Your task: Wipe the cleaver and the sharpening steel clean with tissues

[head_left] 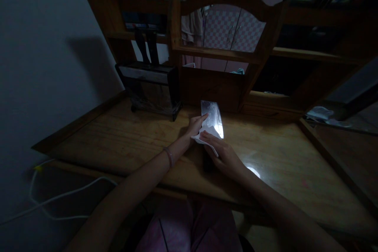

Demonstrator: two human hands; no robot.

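A cleaver (212, 110) with a broad shiny blade lies over the wooden desk, its blade pointing away from me and its black handle (208, 162) towards me. My left hand (195, 126) holds the blade at its left side, with a finger resting on the metal. Under the fingers of my right hand (220, 150) a folded white tissue (212, 130) is pressed on the lower blade near the handle. Part of the handle is hidden below my right hand. A knife block (147, 86) stands at the back left, with two black handles sticking out.
The desk top (141, 136) has a raised wooden shelf frame (215, 57) along its back. White cable (71, 192) hangs at the left front. A clear plastic bag (320, 114) lies beyond the right edge. The room is dim.
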